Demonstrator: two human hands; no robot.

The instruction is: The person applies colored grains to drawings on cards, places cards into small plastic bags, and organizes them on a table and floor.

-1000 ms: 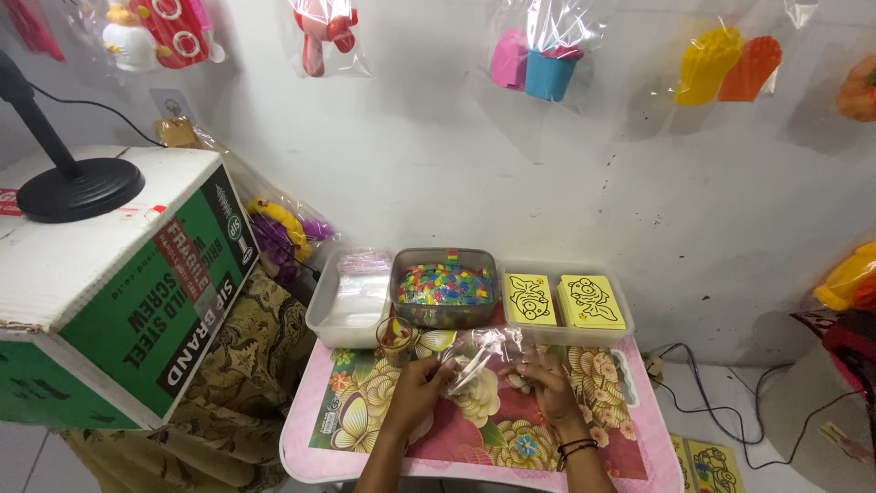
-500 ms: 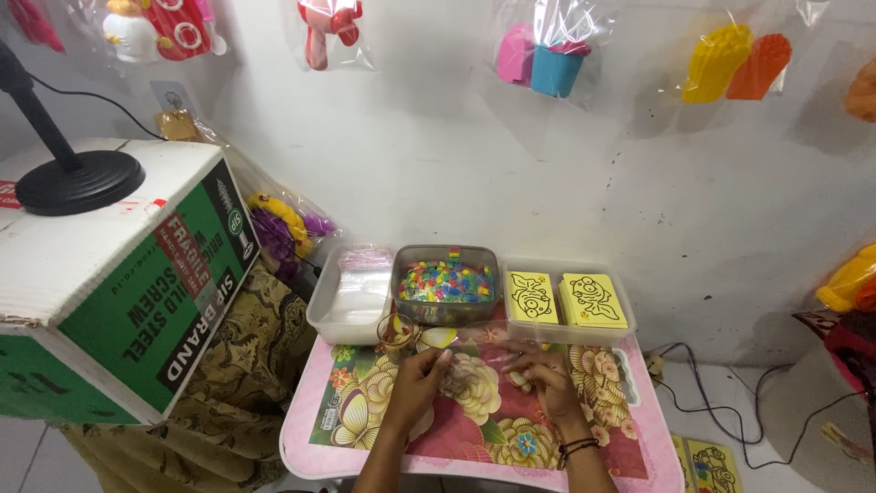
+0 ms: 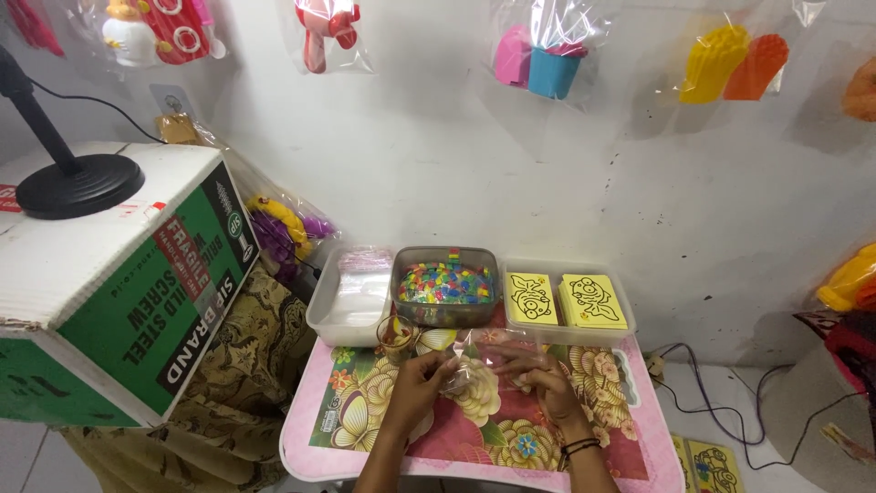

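Observation:
Both hands meet over a small pink table with a flowered top. My left hand and my right hand pinch a small clear plastic bag between them, just above the tabletop. A small clear cup stands just behind my left hand. Behind it, a clear tub of small colourful beads sits at the table's back edge. My right wrist wears a dark band.
A white tray of clear bags sits left of the bead tub, and a tray with two yellow picture cards sits to its right. A green and white carton with a black lamp base stands at left. Bagged toys hang on the wall. Cables lie at right.
My hands have drawn closer together around the clear bag, which now sits lower and more bunched between the fingers. The trays and tub have not moved.

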